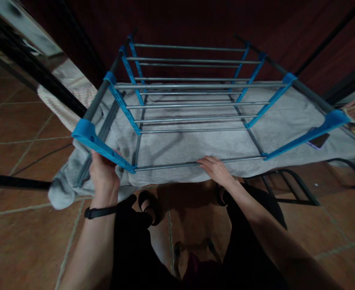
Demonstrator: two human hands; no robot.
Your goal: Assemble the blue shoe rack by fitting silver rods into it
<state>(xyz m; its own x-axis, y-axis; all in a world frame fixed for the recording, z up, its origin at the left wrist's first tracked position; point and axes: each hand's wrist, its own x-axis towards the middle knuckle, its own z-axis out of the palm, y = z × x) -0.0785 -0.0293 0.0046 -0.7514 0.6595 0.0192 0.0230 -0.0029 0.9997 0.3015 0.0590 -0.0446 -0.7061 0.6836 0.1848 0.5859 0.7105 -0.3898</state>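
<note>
A rack [195, 105] of grey metal tubes and blue plastic side pieces lies on a grey towel [171, 149]. At its near left corner, my left hand [104, 173] grips a blue side piece [104, 151]; that piece partly hides the fingers. My right hand [215, 169] has its fingers closed over the lowest near metal tube [168, 166], right of the tube's middle. Both ends of this tube meet blue side pieces. Beside my left hand, loose grey tubes [85, 171] lie along the towel's left side.
A phone [319, 140] lies on the towel at the right. Behind the rack stands a dark red panel [183, 20]. Black metal bars [295, 185] stick out at the lower right. A striped cloth [68, 90] hangs at the left above the tiled floor [23, 161].
</note>
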